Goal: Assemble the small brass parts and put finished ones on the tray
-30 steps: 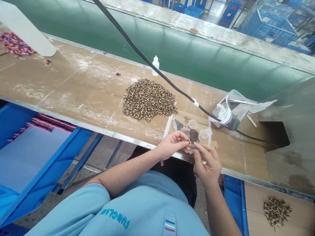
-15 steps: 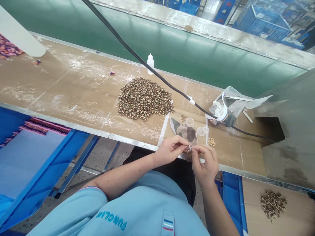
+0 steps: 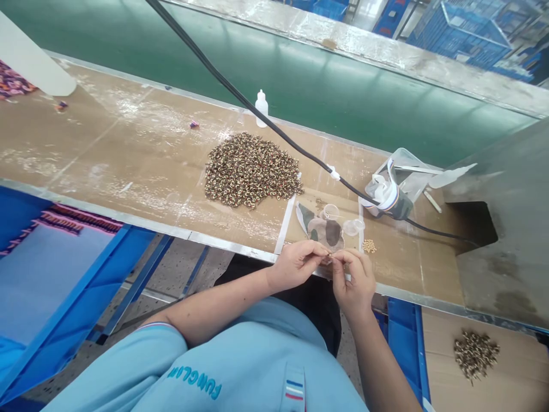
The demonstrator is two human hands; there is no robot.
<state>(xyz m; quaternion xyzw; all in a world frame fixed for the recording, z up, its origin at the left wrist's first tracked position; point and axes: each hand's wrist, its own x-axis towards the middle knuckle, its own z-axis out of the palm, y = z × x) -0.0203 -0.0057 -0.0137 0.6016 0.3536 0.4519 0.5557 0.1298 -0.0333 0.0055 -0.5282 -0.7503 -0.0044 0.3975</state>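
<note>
My left hand and my right hand meet fingertip to fingertip at the near edge of the bench. Both are closed in a pinch around something tiny and brownish, mostly covered by the fingers, so its kind cannot be made out. Just beyond them lies a camouflage-patterned cloth, with a small clear round dish on its far edge. A second clear dish is beside the cloth. Right of my right hand is a little heap of tan beads or rings. A large pile of small brown-and-gold ring-shaped pieces spreads farther left.
A white squeeze bottle stands at the bench's back edge. The black cable crosses above the bench to a clear bin on the right. A metal housing bounds the right side. More ring pieces lie on cardboard lower right.
My right hand has shifted slightly left and its fingertips have come closer to those of my left hand. My left hand is nearly unmoved.
</note>
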